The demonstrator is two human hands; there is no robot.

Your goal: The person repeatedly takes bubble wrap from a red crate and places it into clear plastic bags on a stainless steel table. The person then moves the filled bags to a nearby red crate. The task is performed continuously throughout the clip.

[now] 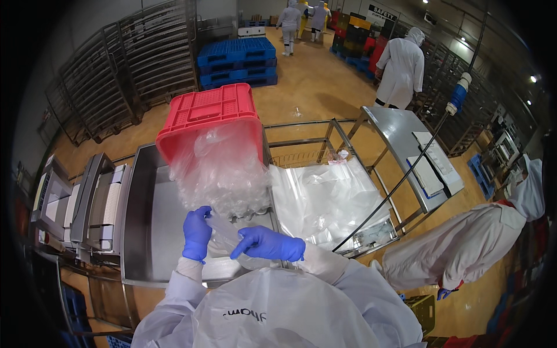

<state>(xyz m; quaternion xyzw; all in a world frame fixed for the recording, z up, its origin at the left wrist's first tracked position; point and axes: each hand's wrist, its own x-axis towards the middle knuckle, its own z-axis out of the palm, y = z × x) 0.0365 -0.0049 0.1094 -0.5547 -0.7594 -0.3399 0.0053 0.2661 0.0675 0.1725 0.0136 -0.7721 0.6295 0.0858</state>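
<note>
White apron [296,310] — beyond it, clear plastic film [224,229], thin, creased

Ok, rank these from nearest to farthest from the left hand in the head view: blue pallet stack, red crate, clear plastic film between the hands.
1. Clear plastic film: at the left hand, on its right side.
2. Red crate: ahead, its mouth facing the person.
3. Blue pallet stack: on the floor beyond the crate.

wearer's two hands [198,234] [268,243], one tipped crate [210,107]
</note>
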